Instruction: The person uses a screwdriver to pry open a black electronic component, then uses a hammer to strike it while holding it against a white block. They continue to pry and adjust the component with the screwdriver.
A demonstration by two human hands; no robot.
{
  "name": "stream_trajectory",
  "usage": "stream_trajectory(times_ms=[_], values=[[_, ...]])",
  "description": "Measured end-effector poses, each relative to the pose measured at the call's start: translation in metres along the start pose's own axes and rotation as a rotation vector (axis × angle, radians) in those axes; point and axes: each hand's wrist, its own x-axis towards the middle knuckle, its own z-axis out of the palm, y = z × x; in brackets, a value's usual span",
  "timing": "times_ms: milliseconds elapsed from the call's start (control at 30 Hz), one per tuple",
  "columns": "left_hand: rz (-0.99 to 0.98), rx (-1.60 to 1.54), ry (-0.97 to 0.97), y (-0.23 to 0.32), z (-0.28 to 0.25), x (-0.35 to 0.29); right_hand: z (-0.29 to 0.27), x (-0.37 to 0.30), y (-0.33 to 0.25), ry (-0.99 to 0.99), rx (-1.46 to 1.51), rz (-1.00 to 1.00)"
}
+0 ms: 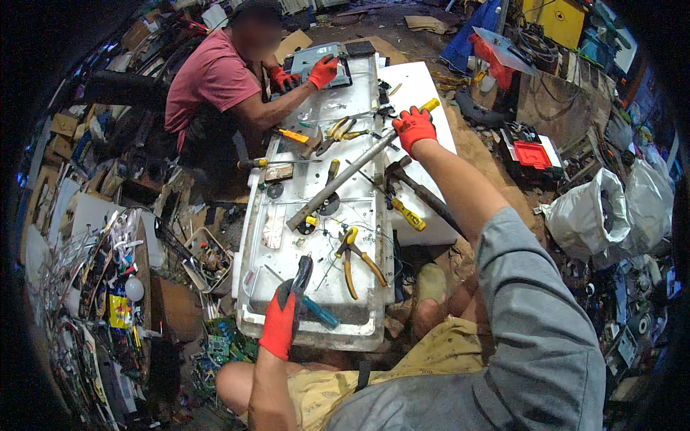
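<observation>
Right hand point(415, 129): right of white tray point(359, 206), squeezed around gray bar point(338, 185)
Left hand point(282, 316): tray's near end; can't tell grip

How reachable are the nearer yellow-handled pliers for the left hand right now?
Probably yes: the pliers lie ahead and to the right of the left hand, with nothing visible on top. But its grip is occupied by a dark tool, which it may need to release.
</observation>
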Motion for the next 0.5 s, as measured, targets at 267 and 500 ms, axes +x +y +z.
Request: stream_trajectory(times_ms=[267,500], values=[[0.066,-0.107,-0.034,0.014,0.008,-0.011,-0.006,-0.021,-0.011,-0.413,0.159,-0.083],[-0.003,-0.254,-0.067,0.035,0.028,-0.015,-0.02,-0.154,0.02,-0.715,0.234,-0.029]])
